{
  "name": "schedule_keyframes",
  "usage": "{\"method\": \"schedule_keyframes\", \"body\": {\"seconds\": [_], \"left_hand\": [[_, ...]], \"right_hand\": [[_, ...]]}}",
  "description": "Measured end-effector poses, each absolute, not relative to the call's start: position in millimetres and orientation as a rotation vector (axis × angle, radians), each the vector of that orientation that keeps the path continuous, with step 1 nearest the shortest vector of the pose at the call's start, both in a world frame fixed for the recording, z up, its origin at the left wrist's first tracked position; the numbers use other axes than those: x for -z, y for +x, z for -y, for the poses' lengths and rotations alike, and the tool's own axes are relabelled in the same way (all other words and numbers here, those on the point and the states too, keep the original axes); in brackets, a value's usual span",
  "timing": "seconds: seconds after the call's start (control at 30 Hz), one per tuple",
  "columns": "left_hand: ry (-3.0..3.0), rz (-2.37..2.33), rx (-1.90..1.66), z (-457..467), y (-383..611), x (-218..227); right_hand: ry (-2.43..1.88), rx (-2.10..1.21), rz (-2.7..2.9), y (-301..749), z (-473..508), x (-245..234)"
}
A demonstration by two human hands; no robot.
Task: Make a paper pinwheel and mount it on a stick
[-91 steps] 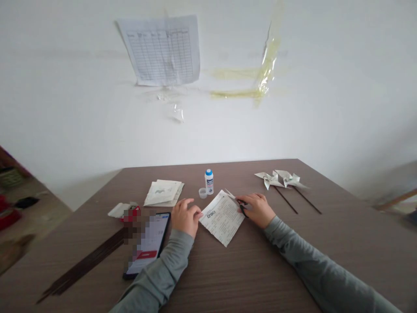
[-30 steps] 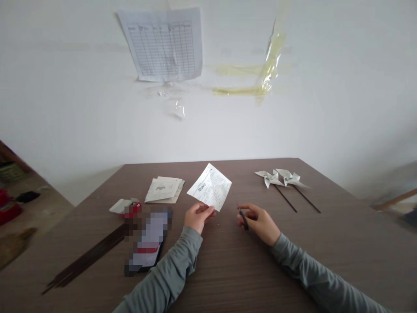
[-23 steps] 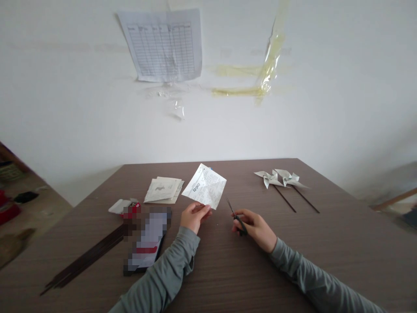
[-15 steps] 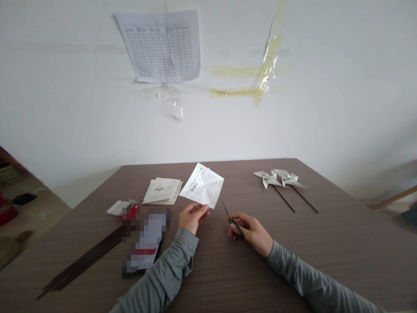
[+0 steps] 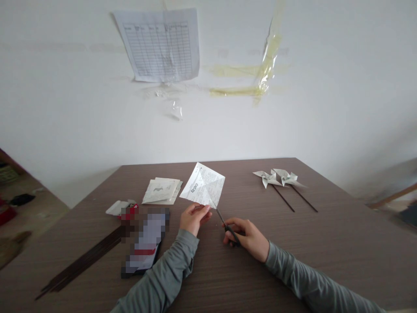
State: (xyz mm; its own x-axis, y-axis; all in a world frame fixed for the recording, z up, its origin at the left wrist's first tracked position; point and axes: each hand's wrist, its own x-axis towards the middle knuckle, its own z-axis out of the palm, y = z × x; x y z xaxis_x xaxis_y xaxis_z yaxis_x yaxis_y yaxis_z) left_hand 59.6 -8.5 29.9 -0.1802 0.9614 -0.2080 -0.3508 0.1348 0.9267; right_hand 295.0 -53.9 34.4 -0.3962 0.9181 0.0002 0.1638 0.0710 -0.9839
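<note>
My left hand [image 5: 193,218] pinches the lower corner of a creased square of printed paper [image 5: 202,185] and holds it up above the brown table [image 5: 293,243]. My right hand [image 5: 246,237] grips small dark scissors [image 5: 224,224]. Their blades point up and left, with the tips touching the paper's bottom corner next to my left fingertips.
Two paper pinwheels on dark sticks [image 5: 280,180] lie at the right rear. A stack of printed sheets [image 5: 161,190] lies at the left rear. A phone [image 5: 145,245], a small red and white item [image 5: 122,209] and a bundle of thin dark sticks [image 5: 81,265] lie at my left.
The paper lay flat under both hands three seconds ago; my left hand has lifted it. My right hand has drawn back toward me and swung the scissor tips to the paper's bottom corner.
</note>
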Motion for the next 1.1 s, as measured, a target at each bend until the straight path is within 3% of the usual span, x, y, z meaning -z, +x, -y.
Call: {"method": "schedule_keyframes", "body": {"seconds": [0.83,1.1], "left_hand": [[0.690,-1.091,-1.382,3,57,-15],[0.675,-1.071,-1.384,2,57,-13]], "right_hand": [[-1.005,-1.430,1.615,298,45,-6],[-1.040,-1.448,1.606,297,49,-19]]}}
